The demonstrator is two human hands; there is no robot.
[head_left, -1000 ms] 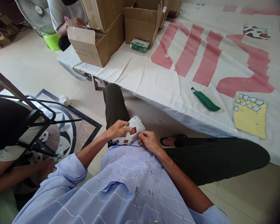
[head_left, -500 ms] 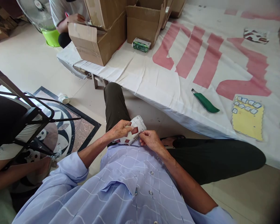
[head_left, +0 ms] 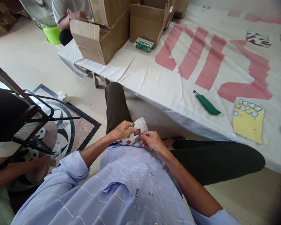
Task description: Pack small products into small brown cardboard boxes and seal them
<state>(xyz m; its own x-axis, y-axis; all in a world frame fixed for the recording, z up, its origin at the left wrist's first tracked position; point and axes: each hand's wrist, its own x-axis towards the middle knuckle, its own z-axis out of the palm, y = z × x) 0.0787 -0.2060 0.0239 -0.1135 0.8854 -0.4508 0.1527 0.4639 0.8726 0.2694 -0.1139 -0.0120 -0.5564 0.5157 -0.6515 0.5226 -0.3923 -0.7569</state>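
A white printed packet [head_left: 142,124] with dark red diamond shapes rests at my lap, over the dark trousers. My left hand [head_left: 122,130] grips its left side, with fingers lying across the printed face. At the lower right edge, my right hand [head_left: 152,140] has thumb and fingers pinched together against the packet. Whether the packet is a carton or a pouch I cannot tell, since the hands cover much of it. On the cloth-covered table [head_left: 164,93] ahead lies a green utility knife [head_left: 207,104], beside a yellow card [head_left: 248,122] with drawn white shapes.
Open cardboard boxes [head_left: 114,37] stand at the table's far left, near a small green carton [head_left: 144,44]. Another patterned packet [head_left: 258,38] lies farther right. A black folding chair frame [head_left: 42,117], a paper cup [head_left: 64,97] and other people are to the left.
The view has shifted slightly. Both hands stay on the packet in nearly the same pose.
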